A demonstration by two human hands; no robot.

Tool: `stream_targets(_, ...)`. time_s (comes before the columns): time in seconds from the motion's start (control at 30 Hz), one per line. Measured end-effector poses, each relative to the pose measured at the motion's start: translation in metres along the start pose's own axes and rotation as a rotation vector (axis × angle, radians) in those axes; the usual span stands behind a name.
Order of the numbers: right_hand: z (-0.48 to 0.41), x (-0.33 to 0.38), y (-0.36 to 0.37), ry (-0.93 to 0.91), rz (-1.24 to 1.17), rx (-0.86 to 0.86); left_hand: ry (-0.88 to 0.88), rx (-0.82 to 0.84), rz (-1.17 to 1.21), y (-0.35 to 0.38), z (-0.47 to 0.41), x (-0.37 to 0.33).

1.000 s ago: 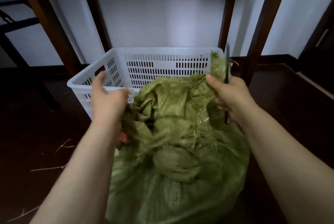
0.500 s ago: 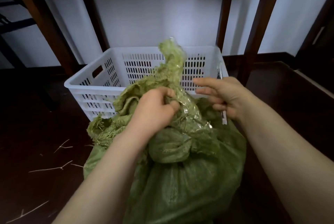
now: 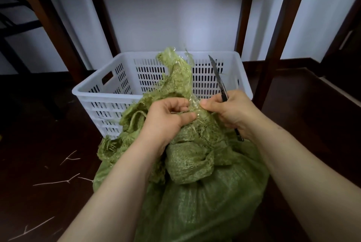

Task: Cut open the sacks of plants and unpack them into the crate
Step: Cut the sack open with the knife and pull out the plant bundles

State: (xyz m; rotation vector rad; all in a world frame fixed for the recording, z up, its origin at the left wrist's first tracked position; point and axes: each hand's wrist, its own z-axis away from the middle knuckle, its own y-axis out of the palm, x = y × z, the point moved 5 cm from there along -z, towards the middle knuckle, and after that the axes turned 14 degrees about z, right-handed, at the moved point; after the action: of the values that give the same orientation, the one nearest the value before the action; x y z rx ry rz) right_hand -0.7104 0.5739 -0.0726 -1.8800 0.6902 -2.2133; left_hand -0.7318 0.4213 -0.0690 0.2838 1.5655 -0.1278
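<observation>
A full green woven sack (image 3: 205, 198) stands on the dark floor right in front of me, its gathered neck rising against the white slotted crate (image 3: 109, 93) behind it. Clear tape wraps the neck. My left hand (image 3: 166, 118) grips the bunched neck from the left. My right hand (image 3: 232, 113) holds a dark utility knife (image 3: 217, 74) with the blade pointing up, and its thumb and forefinger pinch the taped neck. No plants show; the sack's contents are hidden. The crate's inside looks bare.
Dark wooden table legs (image 3: 273, 46) stand behind and beside the crate, before a white wall. Thin pale twigs (image 3: 56, 182) lie on the floor at the left. A dark chair frame (image 3: 17, 27) is at the far left.
My left hand moved from the crate's rim onto the sack's neck and gathered it upright. My right hand came in to the neck, and the knife blade now tilts up over the crate.
</observation>
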Motion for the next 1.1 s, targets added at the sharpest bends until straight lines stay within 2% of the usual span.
stream_targets(0.1,0.005,0.006,-0.006,0.027,0.083,0.034,-0.007,-0.037,0.013,-0.006,-0.003,0.005)
stream_targets(0.2,0.011,0.009,-0.015,0.053,0.165,0.170,-0.080,-0.082,0.072,-0.012,-0.003,0.007)
stream_targets(0.3,0.019,0.014,-0.024,-0.039,0.364,0.264,-0.233,-0.152,0.328,-0.014,-0.002,0.009)
stream_targets(0.37,0.022,0.021,-0.031,-0.104,0.464,0.264,-0.289,-0.192,0.403,-0.015,-0.001,0.012)
stream_targets(0.47,0.028,0.033,-0.036,-0.185,0.617,0.204,-0.317,-0.196,0.356,-0.013,0.000,0.016)
stream_targets(0.83,0.047,0.057,-0.025,-0.220,1.094,0.051,0.027,-0.243,0.147,-0.010,-0.006,-0.001)
stream_targets(0.97,0.053,0.064,-0.011,-0.231,1.328,-0.048,0.151,-0.257,-0.009,-0.009,-0.006,-0.005)
stream_targets(1.03,0.057,0.067,0.001,-0.277,1.391,-0.113,0.189,-0.278,-0.068,-0.010,-0.008,-0.004)
stream_targets(1.1,0.059,0.069,0.015,-0.265,1.406,-0.097,0.210,-0.303,-0.138,-0.010,-0.009,-0.004)
